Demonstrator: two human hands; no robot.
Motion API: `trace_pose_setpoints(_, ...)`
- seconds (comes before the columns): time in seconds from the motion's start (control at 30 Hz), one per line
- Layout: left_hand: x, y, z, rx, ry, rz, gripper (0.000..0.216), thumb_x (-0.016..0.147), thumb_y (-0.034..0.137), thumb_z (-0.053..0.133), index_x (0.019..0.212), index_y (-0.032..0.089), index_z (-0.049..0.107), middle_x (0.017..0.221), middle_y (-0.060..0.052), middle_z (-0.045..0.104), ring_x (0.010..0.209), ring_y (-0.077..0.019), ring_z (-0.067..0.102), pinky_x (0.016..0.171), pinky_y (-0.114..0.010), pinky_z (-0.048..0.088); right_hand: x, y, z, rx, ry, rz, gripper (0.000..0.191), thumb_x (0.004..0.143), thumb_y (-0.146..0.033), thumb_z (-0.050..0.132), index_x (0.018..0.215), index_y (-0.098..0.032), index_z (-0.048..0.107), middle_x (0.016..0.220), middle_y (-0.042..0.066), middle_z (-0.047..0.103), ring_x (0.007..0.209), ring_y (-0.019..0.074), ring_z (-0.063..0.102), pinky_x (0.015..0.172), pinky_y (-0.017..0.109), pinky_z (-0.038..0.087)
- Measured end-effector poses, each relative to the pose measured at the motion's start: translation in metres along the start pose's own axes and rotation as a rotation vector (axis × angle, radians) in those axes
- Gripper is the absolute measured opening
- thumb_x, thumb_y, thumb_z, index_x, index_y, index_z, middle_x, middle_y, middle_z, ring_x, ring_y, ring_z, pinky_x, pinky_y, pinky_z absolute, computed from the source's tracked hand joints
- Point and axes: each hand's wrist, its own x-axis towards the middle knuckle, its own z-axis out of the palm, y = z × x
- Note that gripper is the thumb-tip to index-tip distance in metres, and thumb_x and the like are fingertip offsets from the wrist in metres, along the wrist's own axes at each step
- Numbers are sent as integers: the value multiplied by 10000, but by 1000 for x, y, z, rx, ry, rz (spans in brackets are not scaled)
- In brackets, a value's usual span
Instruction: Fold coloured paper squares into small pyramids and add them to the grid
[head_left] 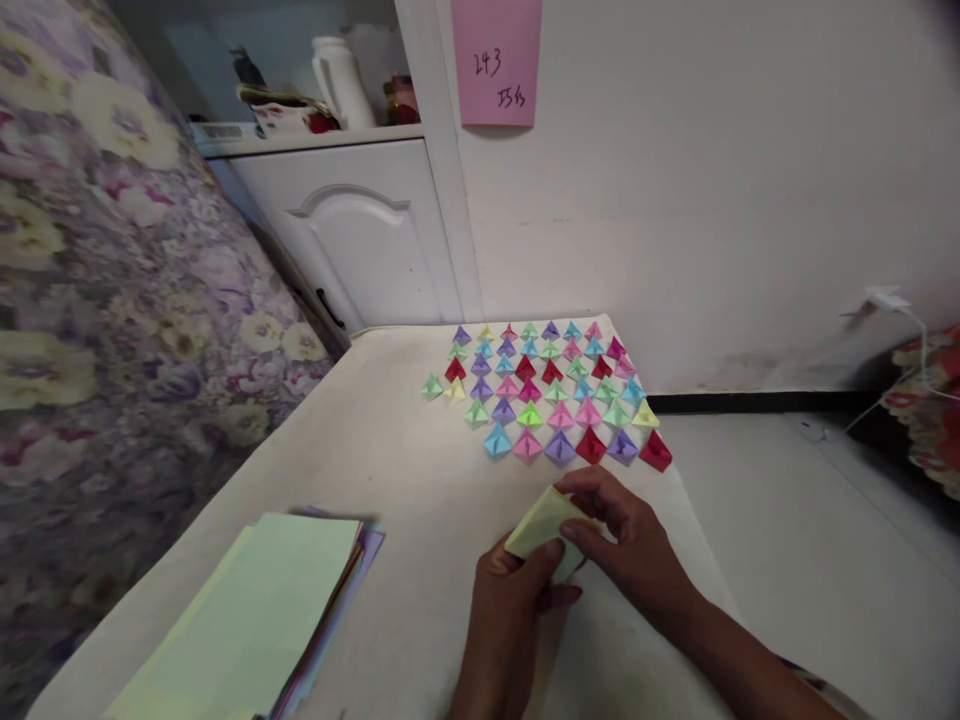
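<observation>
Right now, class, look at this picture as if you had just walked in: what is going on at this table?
A person's left hand and right hand together pinch a pale yellow paper, partly folded, just above the table. Beyond the hands, small folded paper shapes in many colours stand in neat rows near the table's far edge. A stack of coloured sheets, pale green on top, lies at the near left. A pink note hangs on the wall behind.

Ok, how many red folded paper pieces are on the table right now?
6 red pieces: four in a middle row, two in the nearest row, one at its right end. None seem hidden.
</observation>
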Motion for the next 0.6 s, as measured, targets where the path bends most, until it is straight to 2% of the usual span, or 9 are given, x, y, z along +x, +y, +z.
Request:
trace_pose_setpoints(0.37, 3, -2, -1, -23, 21, 3, 365, 731, 240, 663, 1073, 119, 624, 885, -91, 660, 712, -136, 580, 535, -210, 507, 0, 2, -1, -10, 14, -77, 167, 757, -109, 560, 865, -228, 605, 1064, 31, 542, 954, 175, 543, 802, 300, 450)
trace_pose_setpoints(0.6, 3, -2, -1, -1, 23, 4, 311, 735, 237, 657, 1018, 109, 636, 869, -86, 665, 701, -130, 580, 536, -207, 507, 2, 3, -2, -56, 6, -82, 172, 738, -81, 580, 834, -223, 583, 1066, 21, 539, 940, 167, 540, 792, 304, 443)
